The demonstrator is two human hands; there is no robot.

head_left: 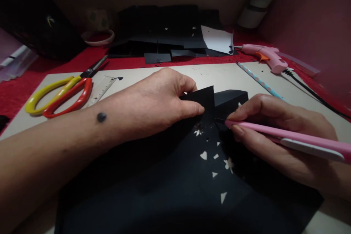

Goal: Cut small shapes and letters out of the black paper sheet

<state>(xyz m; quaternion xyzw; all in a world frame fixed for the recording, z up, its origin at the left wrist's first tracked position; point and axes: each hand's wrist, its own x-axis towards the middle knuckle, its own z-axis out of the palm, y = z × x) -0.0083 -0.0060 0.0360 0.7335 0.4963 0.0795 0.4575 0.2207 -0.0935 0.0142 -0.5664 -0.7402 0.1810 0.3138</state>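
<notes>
The thumb and fingers of the left hand (164, 98) pinched a folded black paper (205, 97), smooth and dull, with a sharp corner sticking up; most of those fingers were hidden behind it. The right hand (296, 119) gripped a pink craft knife (274, 130) between thumb and finger, at 3 o'clock from the left thumb. The knife was long and shiny, with a pale gray part on its side, and its thin dark tip was right by the folded paper; I could not tell if they touched. Under both hands spread a big, flat black sheet (137, 190). At 5 to 6 o'clock it showed little pale shapes (223, 197), like triangles, a heart and stars. Below lay a smooth cream board (219, 76). At 9 o'clock were metal scissors (87, 91) with one yellow loop and one red loop, next to a clear, flat ruler (101, 91) whose marks were too small to read. At 2 o'clock lay a thin blue pencil (259, 80) with dots, and past it a pink plastic glue gun (278, 64) with an orange trigger, on red cloth (131, 61). At 11 o'clock sat messy black papers (164, 18), and at 1 o'clock a blurry white bottle (248, 18).
</notes>
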